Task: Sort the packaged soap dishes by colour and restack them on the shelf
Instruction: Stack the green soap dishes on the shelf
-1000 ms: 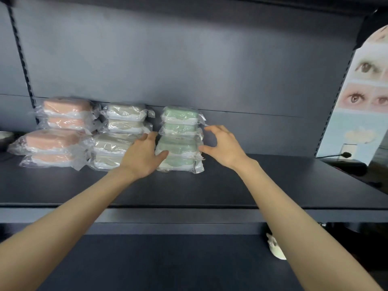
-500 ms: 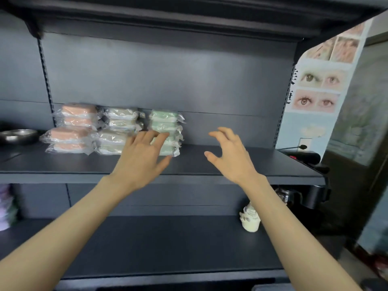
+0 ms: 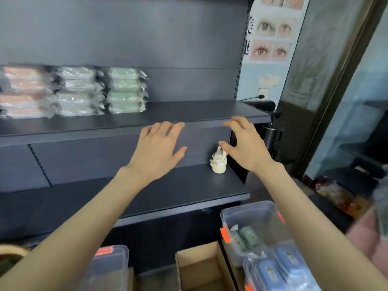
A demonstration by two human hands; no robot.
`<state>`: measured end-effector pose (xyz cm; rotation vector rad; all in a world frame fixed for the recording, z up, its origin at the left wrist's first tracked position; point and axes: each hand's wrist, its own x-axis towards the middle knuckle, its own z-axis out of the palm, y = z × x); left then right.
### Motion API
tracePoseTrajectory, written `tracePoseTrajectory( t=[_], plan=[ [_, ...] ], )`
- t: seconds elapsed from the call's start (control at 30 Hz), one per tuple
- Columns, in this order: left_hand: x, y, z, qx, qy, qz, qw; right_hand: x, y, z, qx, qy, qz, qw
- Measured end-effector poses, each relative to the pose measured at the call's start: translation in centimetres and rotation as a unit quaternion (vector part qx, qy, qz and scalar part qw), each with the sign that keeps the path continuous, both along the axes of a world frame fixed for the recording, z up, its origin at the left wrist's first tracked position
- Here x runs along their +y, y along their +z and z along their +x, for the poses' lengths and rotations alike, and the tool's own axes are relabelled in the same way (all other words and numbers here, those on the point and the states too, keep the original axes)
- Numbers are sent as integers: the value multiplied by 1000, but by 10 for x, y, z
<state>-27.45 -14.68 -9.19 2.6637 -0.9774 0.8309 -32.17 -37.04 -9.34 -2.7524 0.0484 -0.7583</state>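
Head view, and the packaged soap dishes sit on the upper shelf (image 3: 189, 111), lined up at its left end: pink stack (image 3: 23, 93), white stack (image 3: 77, 92), green stack (image 3: 126, 90), side by side, one colour apiece, each about four packs high. Tidy work! Both hands are empty and well clear of the packs. The left hand (image 3: 157, 148) and right hand (image 3: 245, 148) hover apart in front of the shelf's front edge, fingers spread, gripping nothing.

By my reading the sorting is done for everything on that shelf, with no mixed stack in sight. A small white jar (image 3: 218, 162) stands alone on the lower shelf (image 3: 168, 190). Further down, a clear bin (image 3: 252, 215) holds greenish packs, with blue packs (image 3: 279, 267) in front and an open cardboard box (image 3: 201, 267) beside them. Whether those are more soap dishes waiting their turn, I can't tell. If so, there's a blue stack to come.
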Motion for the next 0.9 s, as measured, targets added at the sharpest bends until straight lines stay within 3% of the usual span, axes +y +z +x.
tracePoseTrajectory(
  t=[0.23, 0.47, 0.9],
  plan=[
    [-77, -26, -43, 36, -46, 21, 998, -72, -24, -63, 32, -43, -3, 999],
    [-190, -72, -76, 89, -60, -19, 994, -183, -66, -93, 65, -49, 8, 997],
    [-329, -211, -46, 249, 3, -4, 968, -319, -213, -40, 215, 1, 57, 975]
  ],
)
